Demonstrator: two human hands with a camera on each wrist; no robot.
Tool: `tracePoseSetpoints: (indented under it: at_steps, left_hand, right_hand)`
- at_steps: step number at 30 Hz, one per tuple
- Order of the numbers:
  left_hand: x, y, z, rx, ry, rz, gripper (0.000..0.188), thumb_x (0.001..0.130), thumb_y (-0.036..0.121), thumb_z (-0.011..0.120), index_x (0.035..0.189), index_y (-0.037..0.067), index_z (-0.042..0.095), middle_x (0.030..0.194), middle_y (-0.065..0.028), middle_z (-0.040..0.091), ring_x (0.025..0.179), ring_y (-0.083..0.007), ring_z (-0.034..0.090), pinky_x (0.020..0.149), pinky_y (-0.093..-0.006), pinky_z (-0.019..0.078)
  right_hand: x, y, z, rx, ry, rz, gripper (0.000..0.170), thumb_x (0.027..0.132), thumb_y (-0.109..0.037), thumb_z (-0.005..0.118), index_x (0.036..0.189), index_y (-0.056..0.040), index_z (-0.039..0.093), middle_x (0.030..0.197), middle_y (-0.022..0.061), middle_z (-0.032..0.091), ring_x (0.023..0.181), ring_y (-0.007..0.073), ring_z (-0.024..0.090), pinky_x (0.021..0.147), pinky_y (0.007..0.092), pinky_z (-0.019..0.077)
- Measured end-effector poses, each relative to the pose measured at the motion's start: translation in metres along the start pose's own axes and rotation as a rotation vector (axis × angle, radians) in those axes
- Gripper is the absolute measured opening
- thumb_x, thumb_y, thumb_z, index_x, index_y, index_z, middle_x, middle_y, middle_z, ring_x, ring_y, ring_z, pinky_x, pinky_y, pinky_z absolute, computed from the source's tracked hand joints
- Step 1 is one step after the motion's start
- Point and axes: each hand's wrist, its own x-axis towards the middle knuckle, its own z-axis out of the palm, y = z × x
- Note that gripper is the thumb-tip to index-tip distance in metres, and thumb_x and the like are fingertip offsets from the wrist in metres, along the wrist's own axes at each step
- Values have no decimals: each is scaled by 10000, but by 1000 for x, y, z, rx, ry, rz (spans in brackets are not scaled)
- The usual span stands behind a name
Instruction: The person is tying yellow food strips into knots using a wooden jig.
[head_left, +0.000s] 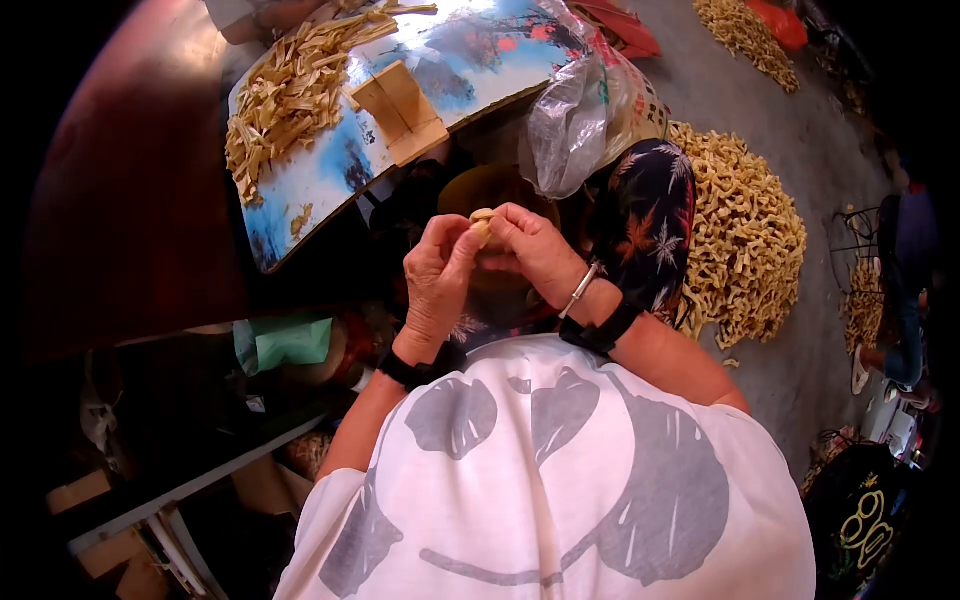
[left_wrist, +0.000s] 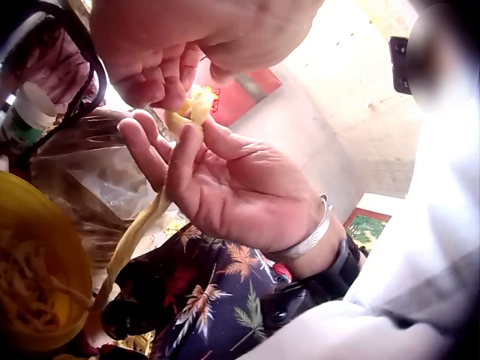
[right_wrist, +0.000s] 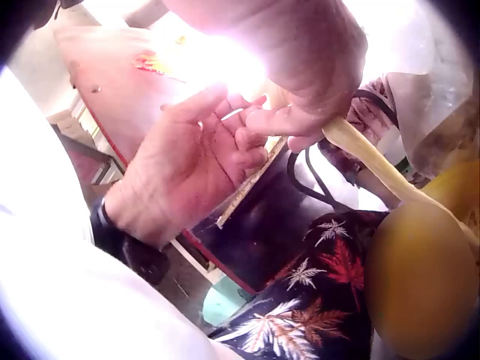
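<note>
A pale yellow strip (head_left: 482, 222) is bunched into a small folded knot between the fingertips of both hands. My left hand (head_left: 435, 275) pinches it from the left with thumb and fingers. From the other side, my right hand (head_left: 545, 255), with a silver bangle at the wrist, grips the same piece. In the left wrist view the folded part (left_wrist: 192, 109) shows between the two hands, and a long tail (left_wrist: 127, 244) hangs below the right hand. This tail runs down toward a yellow bowl (left_wrist: 81, 247) that holds more strips.
A painted board (head_left: 340, 190) carries a pile of flat strips (head_left: 290, 100) and a small wooden block frame (head_left: 400, 110). A plastic bag (head_left: 560, 135) hangs beside its edge. On the floor to the right lies a large heap of curled pieces (head_left: 745, 235).
</note>
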Motion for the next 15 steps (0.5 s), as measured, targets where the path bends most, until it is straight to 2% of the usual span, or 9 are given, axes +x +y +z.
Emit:
tracePoseSetpoints:
  at_steps: [1,4,5,8,9,11,14,15]
  left_hand:
    - [-1,1,5,2,-2,56,95,901,39,655,988,36,617,748,-22,609,685,-74,537,630,-225,463]
    - [5,-8,-2,52,71,116,58,900,31,652,945,38,616,745,-25,605,673,-74,534,629,-220,463]
    - [9,-6,-8,48,89,61,38,902,22,644,914,35,611,735,-23,597,670,-73,529,634,-219,463]
    - [22,-11,-27,77,110,127,27,914,55,644,932,37,633,726,-14,607,662,-82,558,633,-227,478]
    - [23,-10,-28,-100,82,5,41,925,72,638,954,43,632,761,-8,610,687,-80,562,646,-219,477]
    - [20,-10,-29,-456,17,-240,72,949,108,627,997,54,630,832,4,616,737,-74,569,672,-203,475]
    - [13,-17,-14,-917,-52,-326,162,948,145,636,1077,49,618,949,-52,658,823,-131,627,751,-266,523]
    - [9,-17,-9,-883,-95,-304,215,944,142,641,1128,40,595,1044,-69,663,919,-153,644,844,-313,531]
  right_hand:
    - [1,2,4,-64,32,-47,197,1005,-239,544,1086,-68,597,938,18,660,840,82,643,707,233,560]
    - [-16,-20,22,-447,130,-78,204,1002,-250,551,1070,-60,586,773,8,646,705,69,640,621,215,550]
    - [-19,-28,23,-614,156,-50,177,992,-228,556,1017,-54,579,690,65,642,611,176,659,584,293,532]
    - [-19,-10,8,-1105,130,-519,152,972,-187,563,948,-37,562,729,158,637,650,334,650,572,405,492]
    - [-23,-13,14,-1108,137,-564,133,956,-155,565,905,-34,546,760,197,621,712,416,608,602,466,466]
    - [-24,-13,18,-1112,200,-563,135,958,-159,561,896,-40,545,746,182,621,717,404,615,605,461,472]
    - [-18,-10,19,-1113,247,-584,114,945,-154,569,897,-52,553,773,165,619,736,389,617,617,451,486]
    - [-15,-8,20,-1135,233,-626,109,939,-152,577,902,-52,557,786,166,618,739,387,616,619,448,490]
